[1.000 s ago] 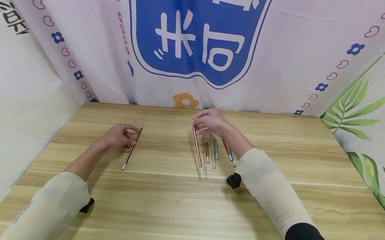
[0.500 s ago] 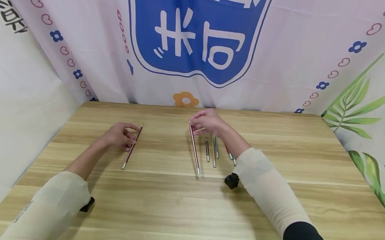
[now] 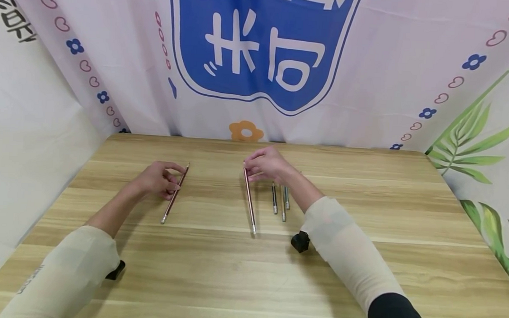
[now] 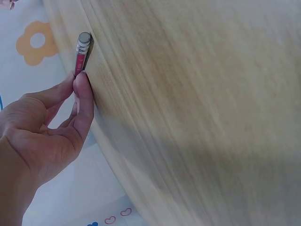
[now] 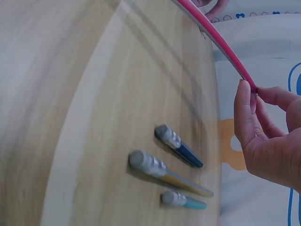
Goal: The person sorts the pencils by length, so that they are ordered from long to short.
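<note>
My left hand (image 3: 161, 179) pinches a dark red pencil (image 3: 173, 200) over the left of the table, its white eraser end slanting toward me. In the left wrist view thumb and fingertips meet on the red pencil (image 4: 80, 62) behind its metal band. Near the table's middle, my right hand (image 3: 269, 164) pinches another red pencil (image 3: 250, 201) by its far end; its eraser end points at me. Under the right hand lie a short dark blue pencil (image 3: 274, 198), a gold pencil (image 3: 283, 207) and a teal pencil (image 3: 287, 198), apart from the held one.
The wooden table (image 3: 215, 280) ends at a printed curtain (image 3: 368, 88) behind. My right forearm covers part of the table right of the gold and teal pencils. A black wrist piece (image 3: 300, 242) hangs under the right sleeve.
My right hand has shifted left, carrying its red pencil away from the loose pencils. The right forearm now covers the red and blue pencils seen earlier. The left hand stays put.
</note>
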Available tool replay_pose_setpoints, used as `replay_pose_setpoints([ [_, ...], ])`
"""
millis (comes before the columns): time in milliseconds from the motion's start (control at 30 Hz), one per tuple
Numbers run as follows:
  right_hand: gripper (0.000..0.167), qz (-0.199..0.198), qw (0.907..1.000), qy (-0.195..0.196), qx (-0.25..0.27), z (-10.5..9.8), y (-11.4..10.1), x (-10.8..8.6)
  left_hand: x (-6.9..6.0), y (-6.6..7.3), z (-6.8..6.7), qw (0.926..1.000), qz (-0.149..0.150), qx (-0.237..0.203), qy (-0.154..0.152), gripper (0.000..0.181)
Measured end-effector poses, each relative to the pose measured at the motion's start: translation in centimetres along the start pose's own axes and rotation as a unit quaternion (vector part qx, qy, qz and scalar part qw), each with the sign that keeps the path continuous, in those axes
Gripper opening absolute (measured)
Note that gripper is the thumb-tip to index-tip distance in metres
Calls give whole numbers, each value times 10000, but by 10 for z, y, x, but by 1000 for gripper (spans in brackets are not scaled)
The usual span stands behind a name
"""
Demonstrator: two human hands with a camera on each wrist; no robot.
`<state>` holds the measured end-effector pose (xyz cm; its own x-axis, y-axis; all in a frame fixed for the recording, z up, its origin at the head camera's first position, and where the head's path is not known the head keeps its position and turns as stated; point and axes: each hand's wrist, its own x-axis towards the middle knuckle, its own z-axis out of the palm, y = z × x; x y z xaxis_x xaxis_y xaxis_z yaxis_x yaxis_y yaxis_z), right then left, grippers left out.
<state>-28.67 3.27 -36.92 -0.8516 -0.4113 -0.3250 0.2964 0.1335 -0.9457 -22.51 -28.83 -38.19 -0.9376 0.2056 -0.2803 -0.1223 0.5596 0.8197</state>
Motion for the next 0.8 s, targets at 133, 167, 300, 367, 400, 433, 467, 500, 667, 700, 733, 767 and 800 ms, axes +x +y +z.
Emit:
replay_pose_setpoints([
  [133, 29, 23, 10000, -1, 2, 6, 2, 2, 0, 0, 0, 10000, -39, -17, -34, 54],
  [167, 29, 20, 10000, 2, 15, 7, 2, 2, 0, 0, 0, 10000, -47, -29, -43, 54],
  [300, 29, 17, 9999, 63, 79, 13, 2, 4, 0, 0, 0, 9999, -65, -78, -54, 55],
  [367, 30, 15, 9999, 89, 119, 16, 2, 5, 0, 1, 0, 9999, -77, -83, -52, 55],
  [400, 30, 22, 9998, 107, 145, 18, 2, 5, 0, 1, 0, 9999, -82, -85, -50, 55],
  [433, 29, 30, 9998, 116, 171, 19, 2, 6, 0, 1, 0, 9999, -90, -79, -47, 55],
  [467, 29, 30, 9997, 123, 187, 21, 2, 6, 0, 1, 0, 9999, -96, -72, -45, 56],
  [500, 28, 35, 9997, 130, 206, 23, 1, 7, 0, 1, -1, 9999, -95, -69, -40, 56],
  [667, 25, 35, 9994, 182, 298, 32, 1, 9, -1, 1, -1, 9999, -106, -48, -14, 55],
  [700, 26, 39, 9992, 197, 331, 34, 1, 10, -1, 1, -1, 9999, -106, -63, -19, 55],
  [733, 26, 41, 9991, 214, 352, 35, 1, 11, -1, 1, -1, 9999, -99, -68, -25, 55],
  [767, 27, 47, 9990, 228, 374, 37, 1, 11, -1, 1, -1, 9999, -96, -90, -32, 56],
  [800, 27, 54, 9989, 242, 398, 38, 2, 12, -1, 1, -1, 9999, -92, -103, -40, 56],
])
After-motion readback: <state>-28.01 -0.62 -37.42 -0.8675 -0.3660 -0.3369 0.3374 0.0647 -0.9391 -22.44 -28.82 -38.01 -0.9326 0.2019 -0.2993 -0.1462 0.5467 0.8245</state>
